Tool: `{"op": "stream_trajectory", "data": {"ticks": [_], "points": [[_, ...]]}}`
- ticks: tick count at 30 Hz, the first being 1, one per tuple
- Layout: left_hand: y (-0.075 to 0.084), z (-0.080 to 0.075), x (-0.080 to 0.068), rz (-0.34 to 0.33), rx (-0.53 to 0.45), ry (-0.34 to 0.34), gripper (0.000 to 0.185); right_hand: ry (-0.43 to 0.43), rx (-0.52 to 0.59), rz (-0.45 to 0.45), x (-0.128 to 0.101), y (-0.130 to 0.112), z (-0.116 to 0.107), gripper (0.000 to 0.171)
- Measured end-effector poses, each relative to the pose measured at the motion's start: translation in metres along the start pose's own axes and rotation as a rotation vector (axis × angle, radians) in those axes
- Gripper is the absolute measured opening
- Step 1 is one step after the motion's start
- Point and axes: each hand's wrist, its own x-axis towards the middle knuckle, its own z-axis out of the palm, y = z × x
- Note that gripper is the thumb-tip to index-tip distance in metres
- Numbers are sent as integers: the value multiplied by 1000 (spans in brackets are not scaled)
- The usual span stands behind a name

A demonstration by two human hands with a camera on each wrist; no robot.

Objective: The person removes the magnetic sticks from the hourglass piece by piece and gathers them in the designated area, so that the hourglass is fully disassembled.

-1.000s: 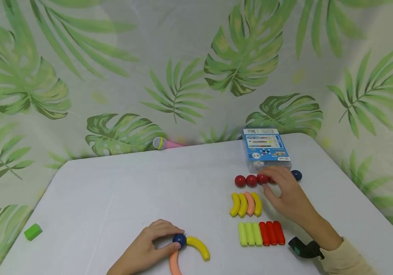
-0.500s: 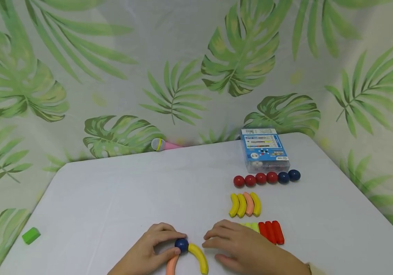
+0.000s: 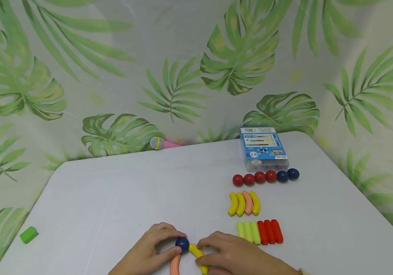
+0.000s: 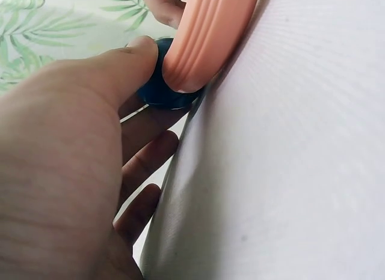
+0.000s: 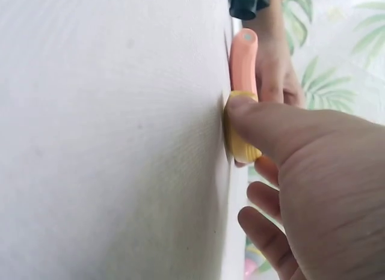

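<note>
Left hand (image 3: pixel 145 252): at near table edge, thumb and fingertips pinching blue ball (image 3: pixel 182 244); thumb pad pressed on ball in left wrist view.
Blue ball: near edge of white table (image 3: pixel 131 191), at junction of two curved pieces, touching both.
Salmon curved stick (image 3: pixel 174 264): one; upper end against blue ball, lower end running out of head view.
Right hand (image 3: pixel 237 258): just right of ball, fingers curled, thumb and fingers pinching yellow curved stick (image 3: pixel 196 253); thumb on stick's ribbed face in right wrist view.
Yellow curved stick: one, upper end touching ball, rest partly under right fingers.
Straight sticks (image 3: pixel 260 232): six in a tight row, beyond right hand; three yellow-green at left, three red at right, side by side and touching.
Curved sticks (image 3: pixel 244 203): four in a row farther back; yellow, yellow, salmon, yellow.
Ball row (image 3: pixel 265 177): six in a touching line; four red at left, two dark blue at right.
Clear box (image 3: pixel 263 149): just behind ball row, lid closed, blue printed label on top; pale contents through front wall, too small to identify.
Toy microphone (image 3: pixel 163 143): one, grey head, pink handle, lying at far table edge.
Green block (image 3: pixel 29 234): one, off the table's left side, well apart.
Backdrop (image 3: pixel 114 76): leaf-print cloth behind and around table.
</note>
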Motion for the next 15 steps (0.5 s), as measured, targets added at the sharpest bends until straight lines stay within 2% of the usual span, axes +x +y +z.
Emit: {"op": "stream_trajectory", "data": {"ticks": [7,12,15], "points": [[1,-1,0,11,-13,3,24,9,-33,-27,3,-1,1,36],[1,0,0,-9,-12,1,23,7,-60,-33,3,0,3,36],[0,0,0,7,-6,9,23,6,-52,-29,3,0,3,35]]}}
